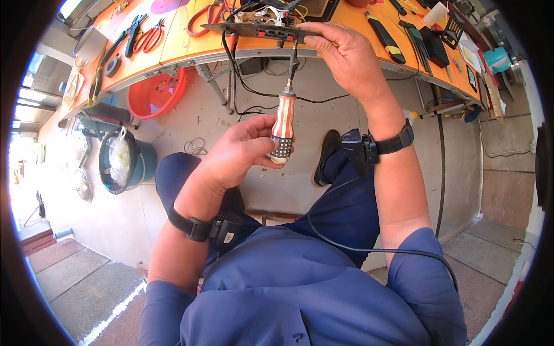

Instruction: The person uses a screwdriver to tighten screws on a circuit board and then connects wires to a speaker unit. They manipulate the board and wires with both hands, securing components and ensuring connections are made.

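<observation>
My left hand grips the screwdriver in front of the surface, tip up toward the panel. It should be light and stiff, best held by its fat handle: red-and-white stripes, dark dotted end. My right hand pinches the thin, dark panel's right end, likely brittle.

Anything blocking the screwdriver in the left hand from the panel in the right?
Nothing visible: from the left hand, the screwdriver extends up to the dark panel; whether its tip touches is unclear.
</observation>
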Demonstrator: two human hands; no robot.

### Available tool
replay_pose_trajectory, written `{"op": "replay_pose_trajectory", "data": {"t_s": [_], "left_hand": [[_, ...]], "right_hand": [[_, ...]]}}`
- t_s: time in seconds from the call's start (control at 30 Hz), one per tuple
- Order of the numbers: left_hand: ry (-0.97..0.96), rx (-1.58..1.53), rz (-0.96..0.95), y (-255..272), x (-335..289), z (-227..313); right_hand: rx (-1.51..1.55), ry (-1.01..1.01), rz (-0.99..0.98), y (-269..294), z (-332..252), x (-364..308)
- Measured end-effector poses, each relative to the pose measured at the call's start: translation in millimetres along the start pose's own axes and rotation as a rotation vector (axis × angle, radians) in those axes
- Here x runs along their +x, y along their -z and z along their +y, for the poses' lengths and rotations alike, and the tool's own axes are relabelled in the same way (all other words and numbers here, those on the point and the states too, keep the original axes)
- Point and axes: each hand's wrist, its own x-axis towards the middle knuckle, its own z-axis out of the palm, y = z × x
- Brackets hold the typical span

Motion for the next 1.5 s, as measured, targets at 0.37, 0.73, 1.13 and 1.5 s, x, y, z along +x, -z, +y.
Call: {"op": "replay_pose_trajectory", "data": {"t_s": [0.37, 0.73, 1.13, 1.5], "left_hand": [[0.007, 0.092, -0.032, 1.5, 3.5, 2.7], [0.026, 0.204, 0.011, -1.0, 2.5, 6.7], [0.043, 0.22, 0.044, -2.7, 1.6, 9.7], [0.039, 0.303, 0.022, 0.4, 4.0, 8.8]], "right_hand": [[0.001, -0.014, 0.003, 0.4, -1.2, 0.5], [-0.004, -0.016, 0.001, 0.3, -0.8, 0.3], [0.0, -0.009, 0.007, 0.8, -0.8, 0.0], [-0.031, 0.009, 0.022, -0.2, 1.5, 1.0]]}}
